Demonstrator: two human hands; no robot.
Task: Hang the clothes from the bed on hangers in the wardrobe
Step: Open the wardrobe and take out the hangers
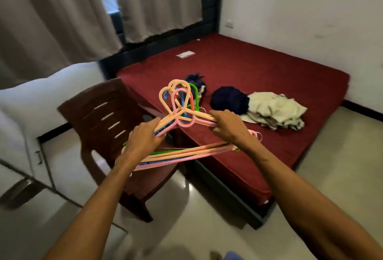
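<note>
Hangers [182, 112] of plastic, in peach, pink, green and blue, are bunched together in front of you, above the near corner of the bed [269, 68]. Your left grip [143, 137] is closed around the left side of the bunch. Your right grip [228, 125] is closed around the right side, so both hold the hangers. The hooks point away from you and upward. The bottom bars hang lower, between your two wrists.

The clothes [259, 106] lie on the red bed, beyond the hangers. You see a dark blue bundle [229, 99] and a pale green pile [277, 112] that touches it on the right. A third dark garment [194, 79] is partly hidden behind the hooks. Farther up the bed lies a small white paper [185, 54], well apart from the clothes.

A brown chair [107, 118] stands on your left, just beside the bed, and its seat is under the hangers. At the far left is a white cabinet [22, 135] with a dark handle; I cannot tell if it is the wardrobe. Grey curtains [51, 21] hang behind the chair.
</note>
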